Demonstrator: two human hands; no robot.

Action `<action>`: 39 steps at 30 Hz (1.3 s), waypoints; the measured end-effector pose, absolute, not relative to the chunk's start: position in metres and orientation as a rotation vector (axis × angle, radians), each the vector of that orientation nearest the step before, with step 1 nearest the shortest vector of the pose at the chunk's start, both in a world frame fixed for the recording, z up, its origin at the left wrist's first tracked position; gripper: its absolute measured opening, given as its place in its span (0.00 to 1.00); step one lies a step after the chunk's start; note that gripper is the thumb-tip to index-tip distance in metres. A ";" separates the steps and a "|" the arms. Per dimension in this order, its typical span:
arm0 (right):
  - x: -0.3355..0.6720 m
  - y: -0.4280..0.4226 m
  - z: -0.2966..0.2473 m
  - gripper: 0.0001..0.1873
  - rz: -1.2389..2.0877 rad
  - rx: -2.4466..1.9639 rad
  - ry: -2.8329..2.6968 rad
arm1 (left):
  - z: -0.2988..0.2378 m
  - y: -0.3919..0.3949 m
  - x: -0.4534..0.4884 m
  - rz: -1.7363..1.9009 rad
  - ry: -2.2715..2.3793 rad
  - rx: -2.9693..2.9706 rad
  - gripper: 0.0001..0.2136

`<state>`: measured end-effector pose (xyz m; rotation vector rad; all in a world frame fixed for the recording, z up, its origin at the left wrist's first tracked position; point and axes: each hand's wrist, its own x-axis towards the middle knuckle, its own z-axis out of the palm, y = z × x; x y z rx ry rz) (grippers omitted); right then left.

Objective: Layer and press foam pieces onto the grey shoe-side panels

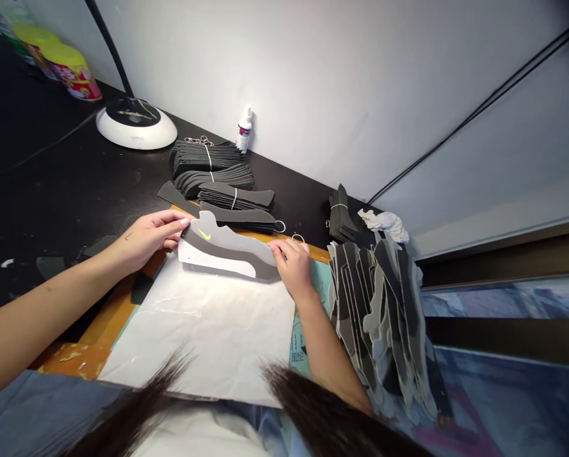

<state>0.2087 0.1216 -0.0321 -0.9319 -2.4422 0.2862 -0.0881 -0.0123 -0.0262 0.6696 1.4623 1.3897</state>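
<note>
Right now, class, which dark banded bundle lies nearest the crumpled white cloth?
The rightmost banded bundle, just left of the cloth. It sits apart, while the other three banded bundles lie grouped near the white bottle.

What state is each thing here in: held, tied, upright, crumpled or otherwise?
Grey panel: held at both ends.
Left hand: pinching one end.
Right hand: gripping the other end.
White sheet: spread out, slightly creased.
Dark bundles: tied with pale bands.
Bottle: upright.
Panel pile: fanned, overlapping.
White cloth-like wad: crumpled.
Lamp: standing; lit or unlit, cannot tell.
</note>
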 end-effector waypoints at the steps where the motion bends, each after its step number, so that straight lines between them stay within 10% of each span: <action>1: 0.208 0.121 -0.032 0.14 0.292 -0.940 -2.450 | -0.025 -0.012 -0.088 1.390 1.460 0.650 0.20; 39: 0.208 0.117 -0.021 0.19 0.635 -1.388 -2.193 | -0.016 -0.015 -0.085 1.254 1.583 0.998 0.30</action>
